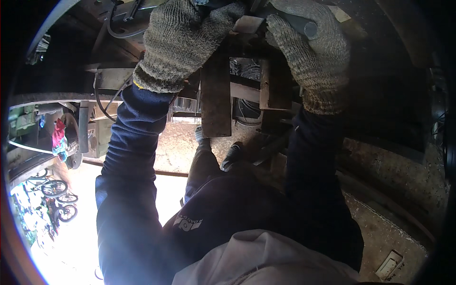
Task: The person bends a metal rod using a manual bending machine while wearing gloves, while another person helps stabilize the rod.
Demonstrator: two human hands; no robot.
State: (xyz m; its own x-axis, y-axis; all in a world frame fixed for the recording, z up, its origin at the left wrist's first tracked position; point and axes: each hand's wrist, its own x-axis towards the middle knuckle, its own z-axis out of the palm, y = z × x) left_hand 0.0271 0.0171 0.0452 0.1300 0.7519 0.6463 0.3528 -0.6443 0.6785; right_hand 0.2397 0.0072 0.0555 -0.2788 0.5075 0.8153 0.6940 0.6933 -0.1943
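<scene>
Your left hand (183, 40) in its knit glove is pressed on the top of a rusty metal bracket (247, 71), fingers curled over its upper edge, while your right hand (308, 47) has its grip closed round a dark cylindrical handle (304, 26) just beside that same piece. The bracket sits up near the top of the view, between both gloves, above two hanging flat bars (216, 99). If the handle slips, I'd judge your left fingers are close enough to get struck or pinched (the gloves are only knit). The black cables (107, 95) looping by your left wrist could snag your sleeve. Below you, your shoes (232, 154) stand on a gritty floor (380, 237); bicycles (57, 190) stand far off in glare, so the light on the work is poor.
</scene>
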